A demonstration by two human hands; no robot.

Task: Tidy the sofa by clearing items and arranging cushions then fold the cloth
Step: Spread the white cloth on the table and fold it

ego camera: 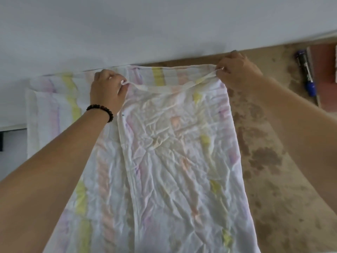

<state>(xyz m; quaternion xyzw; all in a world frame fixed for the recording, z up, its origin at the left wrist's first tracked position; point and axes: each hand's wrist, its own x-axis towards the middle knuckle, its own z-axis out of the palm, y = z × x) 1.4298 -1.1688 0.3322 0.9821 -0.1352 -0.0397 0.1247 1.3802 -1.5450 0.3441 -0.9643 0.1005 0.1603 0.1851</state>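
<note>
Closest to the camera are 2 bare forearms reaching out over the cloth [173, 152], which is where everything happens. It's a thin, crinkly white sheet with faded yellow, pink and purple stripes, spread on a brown mottled surface [273, 170] (can't tell if it's the sofa seat or something else). One layer is folded over another, so the top panel runs down the middle and a second layer sticks out on its left side.

Left hand [107, 90] is pinching the top-left corner of the upper panel between thumb and fingers, beaded bracelet [101, 111] on that wrist. Right hand [237, 70] is pinching the top-right corner the same way. The top hem sags a bit between the 2 hands.

Edges: the cloth's far edge sits right along the white wall [145, 24], basically touching it. Its right edge is straight, with plenty of bare brown surface beyond it. Far right of the cloth, up near the wall, there's a dark blue marker-like object [306, 72] lying beside something reddish [326, 79]. Any writing on the marker is too blurry to read, and no labels show on the cloth.
</note>
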